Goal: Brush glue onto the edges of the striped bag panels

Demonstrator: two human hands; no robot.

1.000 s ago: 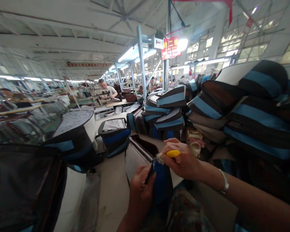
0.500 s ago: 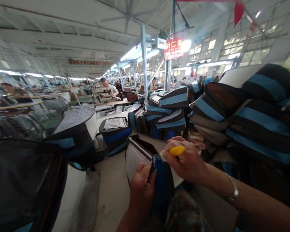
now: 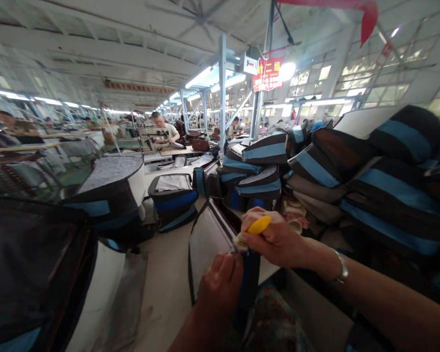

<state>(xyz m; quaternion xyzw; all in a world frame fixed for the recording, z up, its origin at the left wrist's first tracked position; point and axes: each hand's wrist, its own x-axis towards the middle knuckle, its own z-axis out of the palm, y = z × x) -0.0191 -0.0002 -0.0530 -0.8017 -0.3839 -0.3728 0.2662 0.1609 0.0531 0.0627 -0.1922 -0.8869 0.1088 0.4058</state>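
Your left hand (image 3: 218, 293) clasps the blue edge of an open black bag (image 3: 209, 249), held upright before you; your right hand (image 3: 275, 239) pinches a yellow-handled tool (image 3: 259, 225) at its top corner; blue-striped bags (image 3: 392, 181) pile beyond; a co-worker (image 3: 163, 129) sits far off.

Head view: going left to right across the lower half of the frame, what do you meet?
Large black bag → pale floor → left hand → blue bag edge → right hand holding a yellow-handled tool → silver bracelet
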